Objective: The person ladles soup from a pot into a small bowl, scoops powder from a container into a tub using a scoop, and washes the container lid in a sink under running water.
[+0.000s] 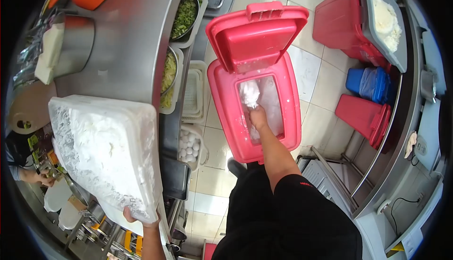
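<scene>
My right hand (257,117) reaches down through the opening of a red lidded bin (219,99), closed around the handle of a scoop. White powder (249,91) heaps over the scoop and hides most of its shape. More white powder lies in the bin below, and the hinged lid (257,38) stands raised. On the left, my left hand (140,218) grips the near corner of a white plastic tub (150,132), thumb on the rim and fingers mostly hidden. White powder (106,147) fills much of this tub and coats its walls.
The steel counter (127,38) carries a metal pot (78,43). Beneath its edge are bowls of chopped greens (184,17) and a basket of eggs (189,148). Red bins (335,19) and a blue container (368,84) stand right. Another person's hand (45,178) shows far left.
</scene>
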The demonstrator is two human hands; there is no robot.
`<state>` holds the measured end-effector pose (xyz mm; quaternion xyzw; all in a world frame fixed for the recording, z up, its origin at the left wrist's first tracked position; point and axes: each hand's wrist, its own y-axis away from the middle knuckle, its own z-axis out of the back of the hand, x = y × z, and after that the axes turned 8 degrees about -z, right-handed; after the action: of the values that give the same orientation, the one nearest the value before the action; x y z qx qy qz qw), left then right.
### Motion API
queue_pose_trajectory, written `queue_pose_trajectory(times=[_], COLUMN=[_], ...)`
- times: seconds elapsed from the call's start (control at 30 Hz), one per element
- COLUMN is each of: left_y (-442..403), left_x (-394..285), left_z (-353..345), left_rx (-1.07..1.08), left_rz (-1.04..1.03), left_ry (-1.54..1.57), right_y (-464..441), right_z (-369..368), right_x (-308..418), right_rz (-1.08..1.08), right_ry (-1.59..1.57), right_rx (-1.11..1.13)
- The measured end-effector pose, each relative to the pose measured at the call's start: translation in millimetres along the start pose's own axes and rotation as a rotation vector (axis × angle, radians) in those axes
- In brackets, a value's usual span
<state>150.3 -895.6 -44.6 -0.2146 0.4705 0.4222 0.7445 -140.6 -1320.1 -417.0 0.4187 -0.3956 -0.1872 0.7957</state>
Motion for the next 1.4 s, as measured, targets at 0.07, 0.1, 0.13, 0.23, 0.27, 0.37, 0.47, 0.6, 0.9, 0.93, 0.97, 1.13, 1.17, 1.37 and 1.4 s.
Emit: queue_pose_trajectory(times=[0.07, 0.1, 0.13, 0.23, 0.27, 0.37, 0.47, 0.6, 0.9, 0.93, 0.97, 1.13, 1.17, 1.37, 1.4], left_y=[-4, -23, -36, -45, -48, -56, -61, -63, -63, -64, -63, -63, -62, -65, -65], left_x=[5, -41, -69, -81, -86, -93, -103, -97, -120, -126, -128, -127, -127, -128, -128], left_z=[5, -29, -50, -58, -59, -66, -72, -65, -65, -66, -65, -65, -65, -66, -67], left_rx=[0.11, 0.085, 0.059, 0.08, 0.095, 0.073, 0.06, 0.075, 0.047, 0.027, 0.019, 0.05, 0.044, 0.032, 0.029], left_rz=[-0.189, -0.392, -0.599, -0.607, -0.62, -0.684, -0.74, -0.757, -0.75, -0.79, -0.796, -0.746, -0.733, -0.77, -0.768], left_ry=[-0.4, -0.376, -0.349, -0.3, -0.307, -0.304, -0.318, -0.285, -0.387, -0.354, -0.346, -0.334, -0.335, -0.334, -0.329], right_y=[-16, -15, -13, 37, 57, 127, 162, 215, 280, 283, 281, 239, 235, 264, 274], right_z=[-2, 5, 12, 47, 60, 90, 105, 117, 162, 164, 165, 147, 145, 137, 142], right_x=[-37, -42, -46, -22, -7, 48, 54, 66, 76, 82, 80, 53, 45, 48, 51], right_rz=[-0.002, 0.004, 0.01, 0.057, 0.089, 0.1, 0.172, 0.096, 0.196, 0.095, 0.106, 0.041, 0.038, 0.046, 0.048], right_ry=[0.028, 0.032, 0.036, 0.088, 0.177, 0.217, 0.235, 0.075, -0.076, -0.173, -0.171, -0.195, -0.182, -0.2, -0.195], right_rx=[-0.019, -0.036, -0.053, -0.043, -0.053, -0.059, -0.049, -0.001, 0.093, 0.138, 0.132, 0.115, 0.119, 0.216, 0.212])
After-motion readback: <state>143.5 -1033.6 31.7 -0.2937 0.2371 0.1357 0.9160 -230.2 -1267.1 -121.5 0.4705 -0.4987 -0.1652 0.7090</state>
